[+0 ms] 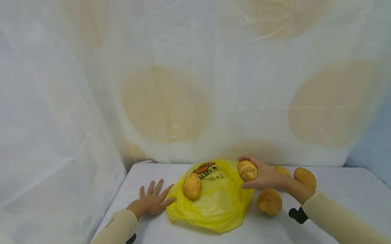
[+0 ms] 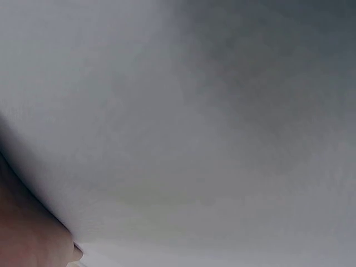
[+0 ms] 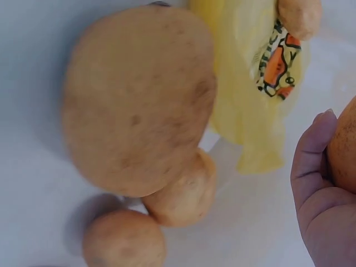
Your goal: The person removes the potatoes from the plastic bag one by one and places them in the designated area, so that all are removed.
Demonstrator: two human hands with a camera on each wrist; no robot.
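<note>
A yellow plastic bag (image 1: 220, 209) with a printed logo lies flat on the table, and one potato (image 1: 192, 186) rests on its left part. My right hand (image 1: 268, 175) grips another potato (image 1: 247, 171) above the bag's right edge, fingers and thumb curled round it. In the right wrist view that held potato (image 3: 346, 150) shows at the right border. My left hand (image 1: 153, 201) lies with fingers spread on the table left of the bag, its thumb at the bag's edge. Only a bit of the left hand (image 2: 33, 239) appears in the left wrist view.
Right of the bag sit three more potatoes: one in front (image 1: 270, 202), one partly behind my right hand (image 1: 282, 170), and one farther right (image 1: 305, 178). A patterned curtain (image 1: 243, 106) hangs behind the white table (image 1: 349, 209), with pale sheets on both sides.
</note>
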